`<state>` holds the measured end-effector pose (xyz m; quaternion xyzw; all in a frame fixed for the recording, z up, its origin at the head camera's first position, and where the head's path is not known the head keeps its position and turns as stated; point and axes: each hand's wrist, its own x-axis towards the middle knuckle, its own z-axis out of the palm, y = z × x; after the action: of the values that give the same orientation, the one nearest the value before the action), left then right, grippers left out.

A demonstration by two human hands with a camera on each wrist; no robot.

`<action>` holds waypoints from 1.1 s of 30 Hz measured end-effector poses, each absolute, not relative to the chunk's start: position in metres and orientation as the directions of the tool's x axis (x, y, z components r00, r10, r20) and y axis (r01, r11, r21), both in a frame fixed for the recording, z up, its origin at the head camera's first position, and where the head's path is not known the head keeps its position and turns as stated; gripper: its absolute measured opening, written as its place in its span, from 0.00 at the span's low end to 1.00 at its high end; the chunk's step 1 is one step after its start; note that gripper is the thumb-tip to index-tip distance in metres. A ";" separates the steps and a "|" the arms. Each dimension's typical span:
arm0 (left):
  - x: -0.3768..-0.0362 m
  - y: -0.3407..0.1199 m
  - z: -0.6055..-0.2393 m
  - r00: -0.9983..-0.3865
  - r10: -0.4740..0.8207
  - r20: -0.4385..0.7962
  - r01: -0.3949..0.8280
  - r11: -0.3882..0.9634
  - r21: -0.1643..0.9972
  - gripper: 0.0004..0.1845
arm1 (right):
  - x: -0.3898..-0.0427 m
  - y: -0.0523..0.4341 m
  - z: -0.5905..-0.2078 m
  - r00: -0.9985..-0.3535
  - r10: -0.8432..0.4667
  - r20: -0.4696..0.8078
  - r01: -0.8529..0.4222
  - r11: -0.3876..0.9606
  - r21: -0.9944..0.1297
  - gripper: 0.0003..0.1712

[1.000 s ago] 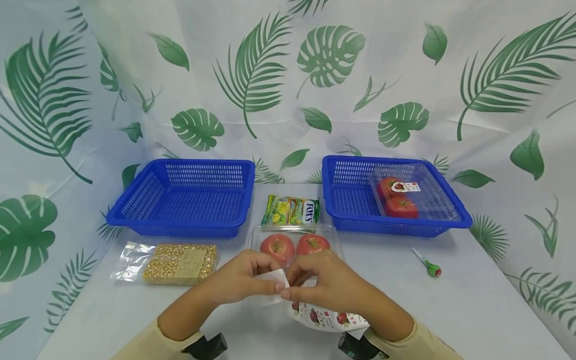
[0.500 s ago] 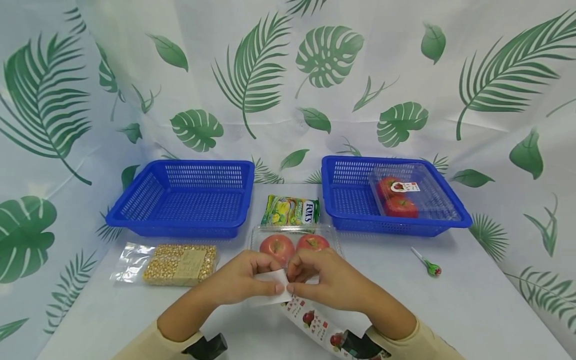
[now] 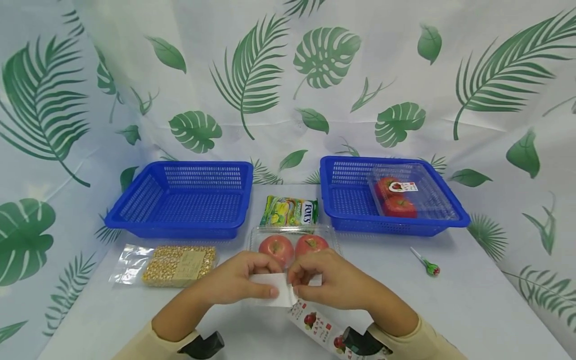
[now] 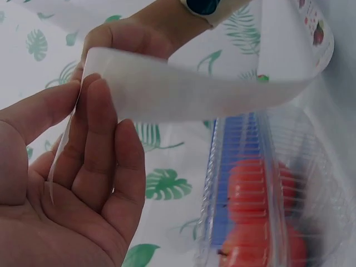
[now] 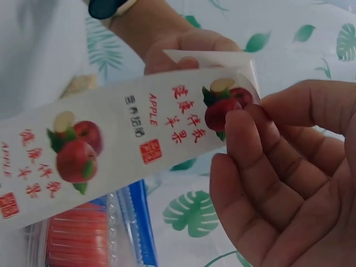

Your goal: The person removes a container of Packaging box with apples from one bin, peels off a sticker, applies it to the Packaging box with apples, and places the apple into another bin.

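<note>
Both hands meet low at the centre of the worktop (image 3: 472,310), pinching a strip of apple labels (image 3: 310,320) between them. The left hand (image 3: 238,282) grips the white backing end between thumb and fingers (image 4: 100,144); the right hand (image 3: 330,285) pinches the printed side, fingertips (image 5: 239,119) on an apple picture. The strip trails toward 5 o'clock from the hands.

Just beyond the hands, at 12 o'clock, lies a clear clamshell of two apples (image 3: 293,244), with a Fox's candy bag (image 3: 290,211) behind it. A blue basket (image 3: 180,200) sits at 11 o'clock; a second blue basket (image 3: 342,200) at 1 o'clock holds another apple clamshell (image 3: 407,195). A vacuum pack of corn kernels (image 3: 173,262) lies at 9 o'clock, a lollipop (image 3: 427,265) at 3 o'clock.
</note>
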<state>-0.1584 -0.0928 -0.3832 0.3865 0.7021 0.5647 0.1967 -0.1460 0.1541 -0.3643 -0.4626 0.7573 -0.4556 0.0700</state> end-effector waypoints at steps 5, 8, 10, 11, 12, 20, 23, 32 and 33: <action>-0.156 -0.099 -0.384 -0.624 0.772 0.119 0.305 0.101 0.947 0.11 | -0.149 0.159 -0.366 -0.502 -0.816 0.286 -0.648 0.136 -0.749 0.12; -0.153 -0.104 -0.389 -0.612 0.788 0.070 0.254 0.112 0.961 0.13 | -0.149 0.162 -0.370 -0.460 -0.848 0.264 -0.651 0.119 -0.750 0.13; -0.151 -0.109 -0.393 -0.579 0.815 0.010 0.202 0.131 0.971 0.15 | -0.149 0.164 -0.372 -0.434 -0.868 0.242 -0.649 0.115 -0.752 0.13; -0.150 -0.112 -0.394 -0.555 0.832 -0.021 0.182 0.147 0.972 0.17 | -0.149 0.165 -0.374 -0.418 -0.878 0.232 -0.652 0.113 -0.750 0.13; -0.149 -0.116 -0.396 -0.530 0.847 -0.049 0.173 0.164 0.971 0.19 | -0.149 0.165 -0.375 -0.405 -0.887 0.221 -0.653 0.112 -0.749 0.13; -0.147 -0.136 -0.404 -0.382 0.912 -0.150 0.129 0.213 0.968 0.26 | -0.150 0.165 -0.374 -0.352 -0.926 0.137 -0.633 0.128 -0.764 0.10; -0.148 -0.142 -0.408 -0.372 0.915 -0.157 0.176 0.235 0.956 0.27 | -0.149 0.167 -0.373 -0.348 -0.932 0.102 -0.615 0.145 -0.775 0.13; -0.150 -0.162 -0.425 -0.314 0.930 -0.191 0.245 0.273 0.930 0.25 | -0.150 0.169 -0.377 -0.426 -0.889 0.169 -0.596 0.136 -0.791 0.11; -0.151 -0.162 -0.427 -0.316 0.929 -0.190 0.252 0.276 0.928 0.25 | -0.150 0.169 -0.378 -0.425 -0.886 0.186 -0.601 0.122 -0.790 0.10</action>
<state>-0.1506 -0.1624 -0.4269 0.4270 0.6917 0.4240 0.3993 -0.1505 0.1691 -0.3779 -0.5091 0.7301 -0.4238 0.1681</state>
